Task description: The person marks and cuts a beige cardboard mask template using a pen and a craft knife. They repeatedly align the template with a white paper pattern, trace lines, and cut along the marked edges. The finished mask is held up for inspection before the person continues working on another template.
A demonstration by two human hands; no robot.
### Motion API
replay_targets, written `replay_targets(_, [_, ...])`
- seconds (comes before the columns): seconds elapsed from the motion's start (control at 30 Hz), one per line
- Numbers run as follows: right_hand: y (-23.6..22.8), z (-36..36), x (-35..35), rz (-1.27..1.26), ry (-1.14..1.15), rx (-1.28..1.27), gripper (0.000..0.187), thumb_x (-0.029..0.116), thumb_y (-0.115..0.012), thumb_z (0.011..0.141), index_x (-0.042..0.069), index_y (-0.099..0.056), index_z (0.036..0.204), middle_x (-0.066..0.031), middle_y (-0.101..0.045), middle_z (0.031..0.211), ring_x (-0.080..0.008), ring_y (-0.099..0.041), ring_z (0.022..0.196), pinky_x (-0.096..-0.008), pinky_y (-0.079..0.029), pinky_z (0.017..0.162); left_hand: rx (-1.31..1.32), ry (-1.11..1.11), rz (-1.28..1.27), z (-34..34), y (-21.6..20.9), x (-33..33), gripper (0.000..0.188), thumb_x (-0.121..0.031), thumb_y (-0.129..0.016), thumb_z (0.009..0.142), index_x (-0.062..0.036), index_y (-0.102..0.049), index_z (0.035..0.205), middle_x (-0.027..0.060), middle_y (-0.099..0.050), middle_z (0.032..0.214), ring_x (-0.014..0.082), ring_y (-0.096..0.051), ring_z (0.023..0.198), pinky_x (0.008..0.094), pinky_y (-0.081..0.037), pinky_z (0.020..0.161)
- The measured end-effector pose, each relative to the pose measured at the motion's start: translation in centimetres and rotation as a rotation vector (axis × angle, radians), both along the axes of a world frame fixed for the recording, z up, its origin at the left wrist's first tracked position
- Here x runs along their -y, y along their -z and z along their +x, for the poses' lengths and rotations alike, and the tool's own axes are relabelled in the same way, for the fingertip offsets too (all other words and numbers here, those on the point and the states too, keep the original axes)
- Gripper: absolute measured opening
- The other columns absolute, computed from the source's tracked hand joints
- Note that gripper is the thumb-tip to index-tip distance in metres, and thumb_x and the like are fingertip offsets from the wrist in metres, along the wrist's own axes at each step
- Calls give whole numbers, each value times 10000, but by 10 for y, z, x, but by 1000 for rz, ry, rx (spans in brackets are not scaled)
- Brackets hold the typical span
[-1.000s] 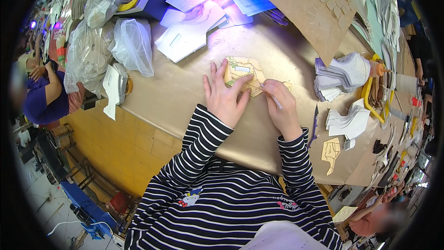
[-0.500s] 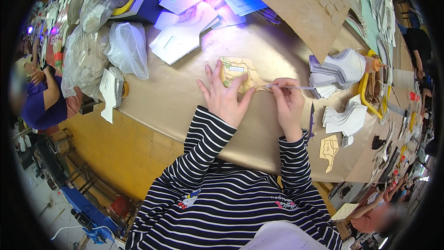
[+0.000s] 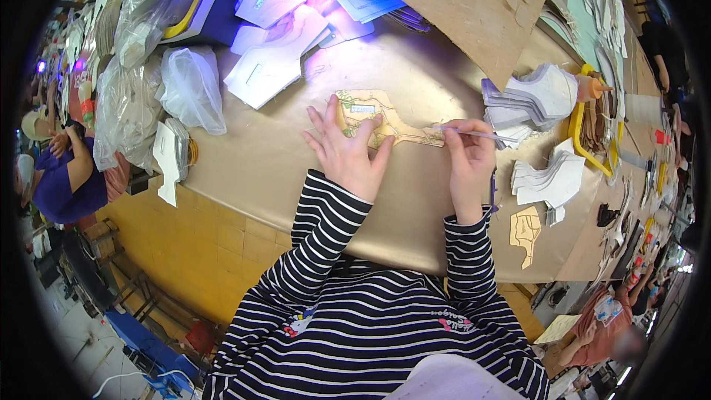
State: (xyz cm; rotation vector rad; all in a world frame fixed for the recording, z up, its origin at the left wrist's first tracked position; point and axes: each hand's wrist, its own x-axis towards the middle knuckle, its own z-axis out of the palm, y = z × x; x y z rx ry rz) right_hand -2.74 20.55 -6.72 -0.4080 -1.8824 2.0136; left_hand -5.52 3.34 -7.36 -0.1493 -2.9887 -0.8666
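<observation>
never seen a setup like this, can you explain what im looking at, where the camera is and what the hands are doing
There is no machine here: these are a person's bare hands, seen from a wide fisheye camera worn on the head and looking down, so straight edges bend. The left hand lies spread on a tan patterned piece, while the right hand holds a slim, pale, pen-like tool at its narrow end. Both work on a shiny gold-brown table. To the right lie a white stack and a smaller tan piece.
</observation>
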Motion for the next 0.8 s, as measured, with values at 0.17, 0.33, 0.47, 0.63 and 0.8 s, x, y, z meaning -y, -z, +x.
replay_targets(0.17, [3,5,5,171,-98,34,72,-40,-652,929,-24,-619,992,-82,-679,986,-138,-674,894,-262,-549,807,-50,75,6,-2,-1,-1,320,-297,-749,849,-133,-694,1118,147,-331,1597,471,-207,1489,705,-154,1148])
replay_targets(0.33, [5,2,16,281,-202,83,90,-72,-627,934,-44,-599,1014,-97,-660,987,-149,-662,898,-264,-538,834,-41,121,34,-4,0,-1,302,-252,-714,872,-99,-666,1129,71,-476,1532,361,-367,1450,612,-241,1158])
replay_targets(0.47, [0,-2,11,381,-133,-18,97,-64,-651,905,-31,-643,996,-118,-692,926,-197,-699,854,-301,-554,791,-84,131,16,-5,0,0,346,-247,-702,874,-124,-661,1194,70,-500,1510,352,-412,1418,560,-297,1136])
replay_targets(0.63, [-10,10,-16,513,-93,37,167,-55,-677,878,0,-680,1037,-135,-707,1000,-241,-687,944,-316,-544,813,-93,174,-67,-4,-2,0,427,-234,-691,877,-177,-655,1299,77,-485,1513,378,-407,1407,526,-308,1138])
replay_targets(0.8, [-4,11,-25,754,-198,34,220,-32,-706,860,16,-669,1072,-141,-716,1144,-290,-644,1127,-358,-517,950,-104,190,7,-6,-1,0,390,-207,-700,873,-164,-691,1261,116,-485,1504,418,-403,1395,510,-322,1138])
